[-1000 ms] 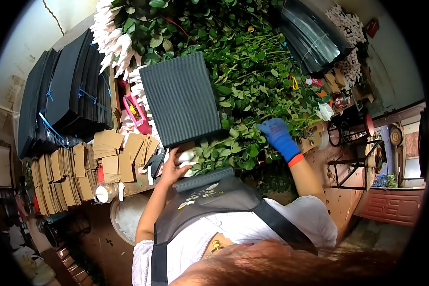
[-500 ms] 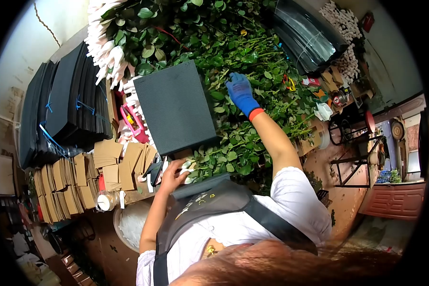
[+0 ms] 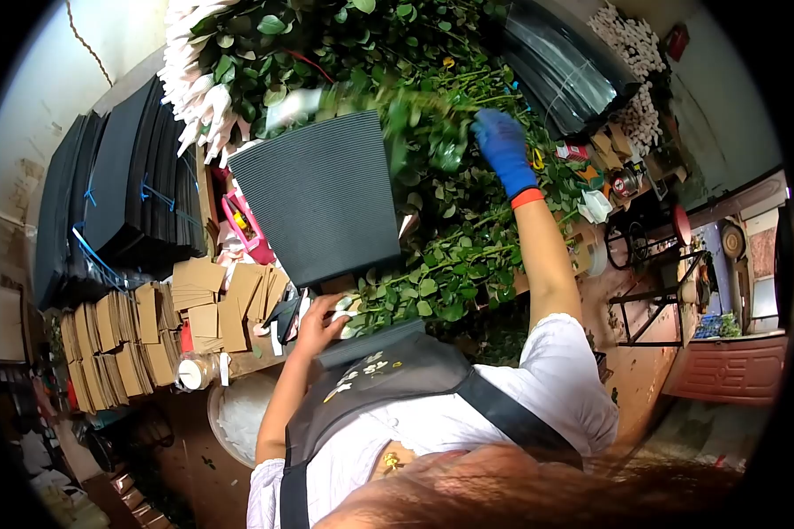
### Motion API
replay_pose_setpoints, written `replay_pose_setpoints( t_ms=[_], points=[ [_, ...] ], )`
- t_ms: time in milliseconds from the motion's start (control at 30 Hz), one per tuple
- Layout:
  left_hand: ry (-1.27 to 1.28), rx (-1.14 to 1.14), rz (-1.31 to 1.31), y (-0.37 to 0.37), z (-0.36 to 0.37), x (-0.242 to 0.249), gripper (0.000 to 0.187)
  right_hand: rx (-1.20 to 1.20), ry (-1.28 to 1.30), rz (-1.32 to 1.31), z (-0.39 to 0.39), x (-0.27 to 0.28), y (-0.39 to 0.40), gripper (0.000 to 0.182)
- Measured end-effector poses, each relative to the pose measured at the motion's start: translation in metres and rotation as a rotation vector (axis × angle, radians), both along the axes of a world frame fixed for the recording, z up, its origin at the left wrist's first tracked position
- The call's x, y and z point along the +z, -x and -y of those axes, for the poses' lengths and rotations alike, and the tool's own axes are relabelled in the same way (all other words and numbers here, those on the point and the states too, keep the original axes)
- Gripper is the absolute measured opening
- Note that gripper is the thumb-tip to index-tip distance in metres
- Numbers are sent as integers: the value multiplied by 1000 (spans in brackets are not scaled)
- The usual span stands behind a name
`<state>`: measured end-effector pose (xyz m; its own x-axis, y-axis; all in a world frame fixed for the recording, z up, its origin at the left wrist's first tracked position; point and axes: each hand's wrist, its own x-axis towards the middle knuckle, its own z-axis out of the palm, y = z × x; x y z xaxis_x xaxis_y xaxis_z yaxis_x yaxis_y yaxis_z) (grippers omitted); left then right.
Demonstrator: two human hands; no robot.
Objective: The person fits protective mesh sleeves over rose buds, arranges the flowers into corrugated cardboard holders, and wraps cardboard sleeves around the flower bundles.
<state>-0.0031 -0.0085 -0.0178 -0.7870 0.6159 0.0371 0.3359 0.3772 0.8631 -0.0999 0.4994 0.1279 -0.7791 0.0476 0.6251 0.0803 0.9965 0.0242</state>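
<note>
My right hand point(image 3: 503, 150), in a blue glove with an orange cuff, is closed on the lower end of a leafy rose stem point(image 3: 415, 106). The stem is blurred by motion, with its white-wrapped head point(image 3: 293, 108) pointing left above the dark corrugated sheet point(image 3: 318, 198). My bare left hand point(image 3: 320, 326) has its fingers bent beside white-wrapped rose heads point(image 3: 348, 310), near a grey strip of sheet point(image 3: 375, 342) at the front edge. What its fingertips press on is hidden. More leafy stems point(image 3: 459, 278) lie between my arms.
Stacks of dark sheets point(image 3: 132, 176) stand at left, above bundled brown cardboard pieces point(image 3: 119, 339). A pink basket point(image 3: 247, 229) sits beside the corrugated sheet. A large heap of roses point(image 3: 344, 44) fills the back. At back right lies a plastic-wrapped dark bundle point(image 3: 569, 70).
My right hand has moved right and lifted a rose stem off the pile, sweeping its head over the corrugated sheet's far edge. The sheet has tilted and shifted slightly. My left hand stays in place.
</note>
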Motion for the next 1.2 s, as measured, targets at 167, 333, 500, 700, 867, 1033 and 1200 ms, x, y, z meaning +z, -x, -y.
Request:
replay_pose_setpoints(
  t_ms=[167, 333, 500, 700, 867, 1033, 1200],
  points=[
    [15, -9, -33, 1, -1, 5, 43, -131, 187, -234, -35, 13, -23, 26],
    [60, 55, -233, 6, -6, -5, 28, 62, 411, -380, -15, 41, -72, 28],
    [6, 135, -96, 5, -9, -23, 21, 558, 504, 124, 46, 42, -138, 26],
    [76, 283, 175, 1, -8, -31, 39, 510, 318, 668, 70, -40, -155, 24],
    [6, 279, -17, 7, -2, -68, 51, 169, 97, 952, 86, -51, -145, 20],
    [-28, 284, -13, 6, -8, -41, 56, 180, 135, 1082, 70, -74, -142, 25],
    [-27, 243, -44, 8, -8, -47, 48, -69, -15, 1072, 83, -24, -125, 33]
  ],
)
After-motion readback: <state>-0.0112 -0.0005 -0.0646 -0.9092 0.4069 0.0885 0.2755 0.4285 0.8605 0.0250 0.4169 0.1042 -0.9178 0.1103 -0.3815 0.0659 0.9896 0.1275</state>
